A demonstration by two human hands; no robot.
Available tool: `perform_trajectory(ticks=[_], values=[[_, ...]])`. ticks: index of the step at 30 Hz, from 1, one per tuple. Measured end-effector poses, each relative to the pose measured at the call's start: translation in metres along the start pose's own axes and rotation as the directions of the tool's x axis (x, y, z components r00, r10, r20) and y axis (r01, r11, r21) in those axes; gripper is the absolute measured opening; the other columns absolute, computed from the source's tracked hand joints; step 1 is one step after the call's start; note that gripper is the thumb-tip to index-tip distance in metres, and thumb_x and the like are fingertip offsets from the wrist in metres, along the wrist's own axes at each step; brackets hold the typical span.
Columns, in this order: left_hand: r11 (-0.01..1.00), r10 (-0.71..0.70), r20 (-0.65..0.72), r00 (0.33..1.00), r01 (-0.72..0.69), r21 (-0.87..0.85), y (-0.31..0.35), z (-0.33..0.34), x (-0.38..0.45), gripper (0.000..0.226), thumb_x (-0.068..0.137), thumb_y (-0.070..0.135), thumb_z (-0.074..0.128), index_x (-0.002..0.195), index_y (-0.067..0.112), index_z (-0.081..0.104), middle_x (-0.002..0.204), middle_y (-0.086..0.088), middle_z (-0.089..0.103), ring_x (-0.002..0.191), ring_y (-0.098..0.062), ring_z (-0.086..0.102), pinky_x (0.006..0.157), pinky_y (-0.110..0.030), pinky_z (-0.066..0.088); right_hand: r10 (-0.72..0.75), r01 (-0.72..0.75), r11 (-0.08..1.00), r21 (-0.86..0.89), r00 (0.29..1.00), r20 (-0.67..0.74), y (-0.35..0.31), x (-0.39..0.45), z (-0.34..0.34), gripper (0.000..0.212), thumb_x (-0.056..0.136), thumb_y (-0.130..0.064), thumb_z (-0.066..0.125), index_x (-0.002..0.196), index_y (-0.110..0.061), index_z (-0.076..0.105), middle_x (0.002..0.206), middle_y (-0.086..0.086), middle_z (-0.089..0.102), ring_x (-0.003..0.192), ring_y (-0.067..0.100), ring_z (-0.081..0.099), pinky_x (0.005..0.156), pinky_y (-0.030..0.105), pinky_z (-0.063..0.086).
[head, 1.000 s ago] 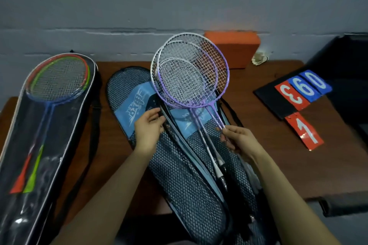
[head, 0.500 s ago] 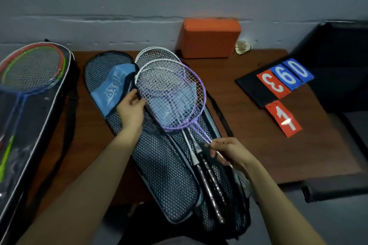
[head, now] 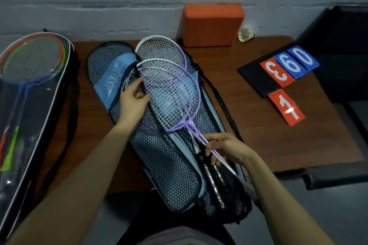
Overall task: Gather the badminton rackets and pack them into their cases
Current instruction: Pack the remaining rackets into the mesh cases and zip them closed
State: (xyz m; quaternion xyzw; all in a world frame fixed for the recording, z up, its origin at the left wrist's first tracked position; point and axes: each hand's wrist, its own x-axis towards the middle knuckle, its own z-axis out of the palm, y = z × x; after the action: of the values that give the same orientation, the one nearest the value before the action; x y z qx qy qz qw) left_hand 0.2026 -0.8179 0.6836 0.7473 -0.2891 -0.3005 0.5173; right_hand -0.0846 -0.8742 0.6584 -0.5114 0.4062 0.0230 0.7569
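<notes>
Lowered further into the open mesh case (head: 159, 165): purple-white rackets (head: 171, 97).
Right hand (head: 229, 148) pinching shafts; left hand (head: 132, 100) gripping case flap.

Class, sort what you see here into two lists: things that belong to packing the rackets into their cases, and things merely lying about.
Part of the job:
purple and white rackets
blue mesh case
clear case with coloured rackets
left hand
right hand

Lying about:
orange block
shuttlecock
number cards
</notes>
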Motion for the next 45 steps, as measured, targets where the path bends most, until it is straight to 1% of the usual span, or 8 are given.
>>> perform_trajectory(ticks=[4, 8, 13, 18, 22, 27, 40, 45], values=[[0.995, 0.06, 0.011, 0.998, -0.061, 0.085, 0.002, 0.002, 0.005, 0.059, 0.085, 0.001, 0.056, 0.138, 0.021, 0.042, 0.123, -0.025, 0.055, 0.078, -0.026, 0.062, 0.058, -0.018, 0.049, 0.052, -0.051, 0.998, -0.036, 0.998, 0.02, -0.003, 0.0, 0.009, 0.025, 0.091, -0.001, 0.051, 0.113, -0.004, 0.062, 0.077, 0.014, 0.067, 0.059, 0.029, 0.064, 0.049, 0.029, 0.053], [0.99, 0.075, 0.048, 0.996, -0.08, 0.118, 0.0, 0.0, 0.003, 0.058, 0.086, 0.001, 0.054, 0.138, 0.023, 0.042, 0.068, 0.001, 0.054, 0.045, -0.004, 0.036, 0.041, -0.014, 0.032, 0.044, -0.046, 0.994, -0.095, 0.999, -0.024, -0.001, 0.003, 0.015, 0.026, 0.09, -0.018, 0.061, 0.109, -0.001, 0.064, 0.076, 0.01, 0.069, 0.062, 0.024, 0.064, 0.047, 0.027, 0.05], [0.996, 0.037, 0.121, 0.992, -0.047, 0.08, -0.006, -0.003, -0.003, 0.058, 0.088, -0.001, 0.052, 0.139, 0.024, 0.039, 0.052, 0.006, 0.037, 0.037, -0.003, 0.029, 0.039, -0.015, 0.028, 0.04, -0.042, 0.998, -0.038, 0.997, -0.065, 0.001, 0.011, 0.02, 0.014, 0.088, -0.011, 0.062, 0.099, -0.004, 0.067, 0.084, 0.016, 0.07, 0.057, 0.02, 0.062, 0.045, 0.026, 0.048], [1.0, -0.002, 0.18, 0.984, 0.002, 0.001, -0.003, -0.003, -0.006, 0.058, 0.088, 0.002, 0.054, 0.138, 0.028, 0.04, 0.062, -0.011, 0.043, 0.054, -0.02, 0.039, 0.05, -0.024, 0.036, 0.018, -0.003, 0.995, 0.103, 0.989, -0.146, -0.001, 0.028, 0.04, 0.019, 0.09, -0.002, 0.056, 0.101, 0.013, 0.061, 0.07, 0.01, 0.067, 0.047, 0.013, 0.053, 0.037, 0.019, 0.035], [0.998, -0.044, 0.167, 0.985, 0.052, -0.04, -0.01, -0.012, -0.007, 0.058, 0.088, 0.001, 0.056, 0.137, 0.029, 0.041, 0.064, -0.013, 0.045, 0.062, -0.023, 0.039, 0.062, -0.034, 0.036, 0.03, 0.008, 0.976, 0.217, 0.985, -0.172, -0.007, 0.041, 0.057, 0.015, 0.09, 0.003, 0.053, 0.08, 0.001, 0.063, 0.068, 0.012, 0.065, 0.045, 0.011, 0.05, 0.035, 0.017, 0.031], [0.999, -0.011, 0.23, 0.973, 0.019, -0.032, -0.023, -0.026, -0.02, 0.052, 0.087, 0.0, 0.056, 0.134, 0.023, 0.047, 0.052, -0.009, 0.038, 0.055, -0.023, 0.033, 0.056, -0.033, 0.03, 0.067, -0.018, 0.957, 0.289, 0.985, -0.161, -0.024, 0.055, 0.079, 0.012, 0.089, 0.006, 0.052, 0.082, 0.0, 0.059, 0.064, 0.01, 0.068, 0.045, 0.013, 0.052, 0.034, 0.017, 0.032], [0.996, 0.088, 0.202, 0.975, -0.085, -0.025, -0.015, -0.093, 0.01, 0.05, 0.086, -0.001, 0.057, 0.13, 0.024, 0.051, 0.053, -0.011, 0.042, 0.052, -0.022, 0.029, 0.052, -0.028, 0.026, -0.029, 0.078, 0.988, 0.137, 0.945, -0.326, -0.08, 0.127, 0.133, 0.012, 0.089, 0.0, 0.057, 0.098, 0.005, 0.062, 0.054, 0.002, 0.067, 0.039, 0.008, 0.053, 0.038, 0.015, 0.039], [0.972, 0.146, 0.103, 0.984, -0.163, 0.172, -0.029, -0.111, 0.017, 0.05, 0.083, -0.005, 0.056, 0.127, 0.019, 0.055, 0.067, -0.006, 0.059, 0.055, -0.022, 0.044, 0.055, -0.028, 0.039, -0.023, 0.072, 0.989, 0.131, 0.94, -0.339, -0.087, 0.151, 0.16, 0.012, 0.09, 0.0, 0.055, 0.08, -0.005, 0.06, 0.051, -0.001, 0.066, 0.038, 0.006, 0.052, 0.037, 0.015, 0.035]])
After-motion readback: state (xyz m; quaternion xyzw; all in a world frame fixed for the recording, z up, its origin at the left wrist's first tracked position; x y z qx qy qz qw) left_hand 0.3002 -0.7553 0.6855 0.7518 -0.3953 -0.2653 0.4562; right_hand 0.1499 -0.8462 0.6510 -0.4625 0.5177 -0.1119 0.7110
